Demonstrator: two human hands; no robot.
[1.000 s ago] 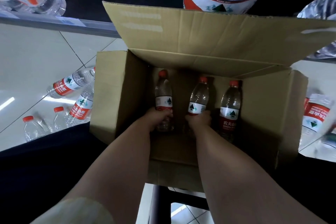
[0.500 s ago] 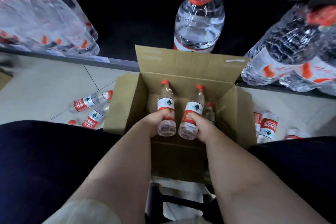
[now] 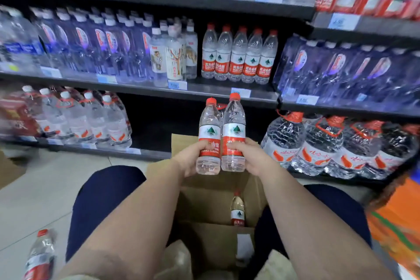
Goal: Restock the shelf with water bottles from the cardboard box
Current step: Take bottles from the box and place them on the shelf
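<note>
Black shelf (image 3: 145, 92) behind; left hand (image 3: 188, 160) fingers grasp 1 clear red-capped plastic water bottle (image 3: 209, 130), right hand (image 3: 255, 158) fingers a 2nd bottle (image 3: 234, 126), touching; brown cardboard box (image 3: 204, 202) below fingers.

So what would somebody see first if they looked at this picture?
Right in the middle, two red-capped water bottles are held upright side by side: the left bottle in the left hand, the right bottle in the right hand. Below them sits an open cardboard box with a single bottle standing inside, and above a row of matching bottles lines the middle shelf.
</note>
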